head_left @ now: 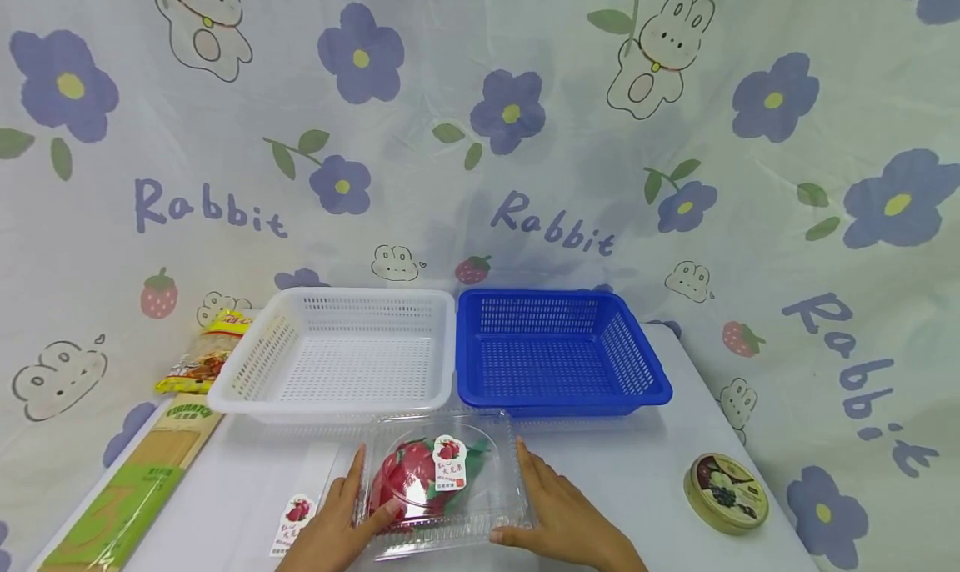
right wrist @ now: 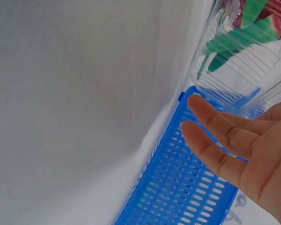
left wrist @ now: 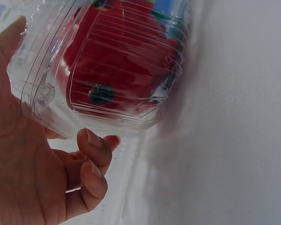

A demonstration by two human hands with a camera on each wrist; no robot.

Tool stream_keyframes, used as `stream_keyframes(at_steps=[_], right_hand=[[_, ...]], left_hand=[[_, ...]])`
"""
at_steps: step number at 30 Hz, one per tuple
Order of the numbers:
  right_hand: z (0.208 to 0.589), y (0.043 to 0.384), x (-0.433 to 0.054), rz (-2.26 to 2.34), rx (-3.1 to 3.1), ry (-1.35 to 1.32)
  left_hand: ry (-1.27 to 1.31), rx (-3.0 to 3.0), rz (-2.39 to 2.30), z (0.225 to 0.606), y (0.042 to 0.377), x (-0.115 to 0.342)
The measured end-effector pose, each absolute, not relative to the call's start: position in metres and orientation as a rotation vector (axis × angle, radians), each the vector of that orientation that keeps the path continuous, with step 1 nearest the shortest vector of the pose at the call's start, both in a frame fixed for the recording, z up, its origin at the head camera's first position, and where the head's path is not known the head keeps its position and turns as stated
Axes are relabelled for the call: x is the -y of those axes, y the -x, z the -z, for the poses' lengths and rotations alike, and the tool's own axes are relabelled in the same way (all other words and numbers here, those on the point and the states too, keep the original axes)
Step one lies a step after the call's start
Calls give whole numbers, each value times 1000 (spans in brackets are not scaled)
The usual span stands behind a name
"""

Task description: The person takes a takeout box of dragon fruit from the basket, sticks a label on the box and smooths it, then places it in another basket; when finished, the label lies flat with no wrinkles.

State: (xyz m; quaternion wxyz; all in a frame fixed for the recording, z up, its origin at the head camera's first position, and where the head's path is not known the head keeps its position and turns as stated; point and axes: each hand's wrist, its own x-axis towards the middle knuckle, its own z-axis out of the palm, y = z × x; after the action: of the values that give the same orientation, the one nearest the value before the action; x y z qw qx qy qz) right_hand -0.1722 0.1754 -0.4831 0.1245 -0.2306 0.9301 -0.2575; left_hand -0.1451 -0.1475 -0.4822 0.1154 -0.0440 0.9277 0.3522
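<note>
In the head view a clear plastic clamshell box sits near the front of the table, lid closed. Through the lid shows a red dragon fruit with green leafy tips, and a white dragon fruit sticker is on top. My left hand grips the box's left side, thumb over the front edge. Opposite it, my right hand holds the right side with its thumb at the front corner. The left wrist view shows the lower fingers curled beneath the box's edge.
Behind the box stand a white basket and a blue basket, side by side. At the left lie a noodle pack and a yellow food bag. A second label lies beside the left hand; a round tin sits far right.
</note>
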Motion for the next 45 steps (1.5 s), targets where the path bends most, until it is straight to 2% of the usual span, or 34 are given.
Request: stream_keyframes(at_steps=[16, 31, 45], right_hand=[[484, 170, -172, 800, -2592, 552], [483, 166, -173, 781, -2616, 628], [480, 165, -171, 808, -2572, 549]], left_hand=[[28, -2641, -1082, 486, 140, 151], [-25, -2709, -1173, 484, 134, 148], [-63, -2640, -1326, 485, 133, 148]])
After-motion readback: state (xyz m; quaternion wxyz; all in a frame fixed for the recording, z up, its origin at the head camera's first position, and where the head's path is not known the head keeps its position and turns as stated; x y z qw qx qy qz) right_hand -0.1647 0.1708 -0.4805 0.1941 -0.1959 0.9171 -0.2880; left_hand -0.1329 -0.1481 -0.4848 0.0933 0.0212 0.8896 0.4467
